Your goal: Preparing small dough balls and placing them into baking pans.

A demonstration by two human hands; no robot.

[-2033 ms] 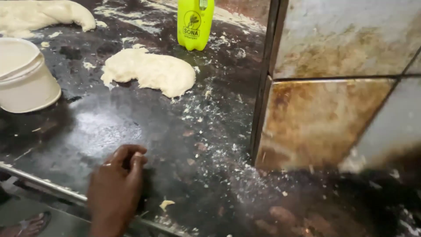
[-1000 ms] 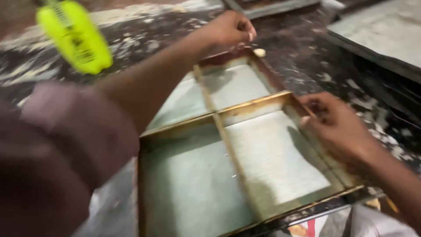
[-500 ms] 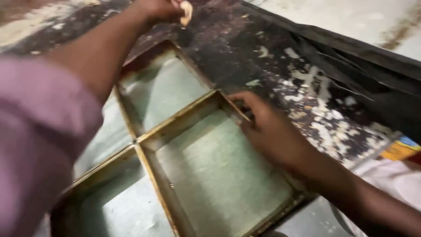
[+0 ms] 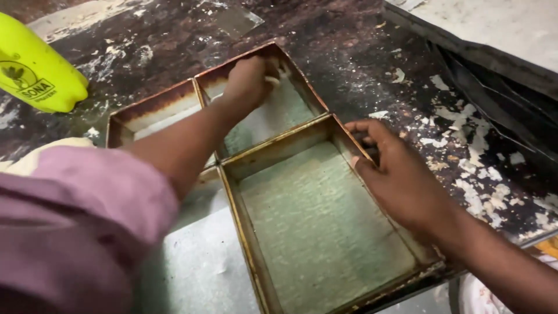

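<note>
The baking tray sits on the dark, flour-streaked counter, a rusty metal frame split into four rectangular wells, its near corner at the counter's edge. From where I'm watching I'd judge it stiff and fairly heavy for its size, all sheet metal with thin upright walls, so it won't flex, but the insides have a greasy sheen and would likely be slippery. I'd take hold of it by the outer rim or the dividers, never by the flat floors.

My left hand reaches into the far right well, fingers curled around a small pale lump, which looks like dough or fat, pressed near the floor at the back wall. The sleeve of that arm is pinkish purple and fills the lower left of the view.

My right hand rests on the tray's right wall, fingers bent over the rim and gripping it, thumb toward the near well.

Beyond the tray, a yellow plastic bottle lies at the upper left. A pale edge of dough shows just past my sleeve. To the upper right lies a stack of flat metal sheets, and white flakes are scattered over the counter beside my right hand.
</note>
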